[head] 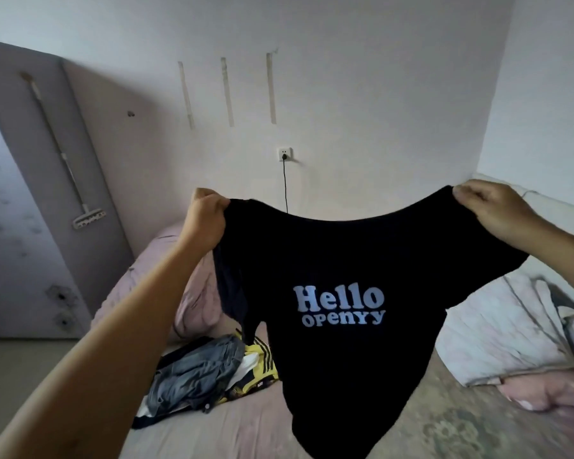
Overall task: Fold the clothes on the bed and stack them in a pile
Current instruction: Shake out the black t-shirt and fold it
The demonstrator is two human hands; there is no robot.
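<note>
A black T-shirt (338,342) with pale lettering hangs in the air above the bed (246,432), stretched between two hands at its top corners, the printed side facing the person and its hem trailing down toward the mattress. The left hand (206,217) has its grip closed around one shoulder, fingers curled into the cloth; the right hand (487,207) pinches the other shoulder the same way. The fabric looks light, soft and limp, sagging in a curve between the hands, so it should fold easily but will not hold a crease unless laid flat; the shoulder seams seem the sensible place to hold it. Beneath and to the left lies a loose heap of clothes (206,369), jeans and something yellow with black stripes, apparently unfolded. Pillows (501,329) lie to the right.
</note>
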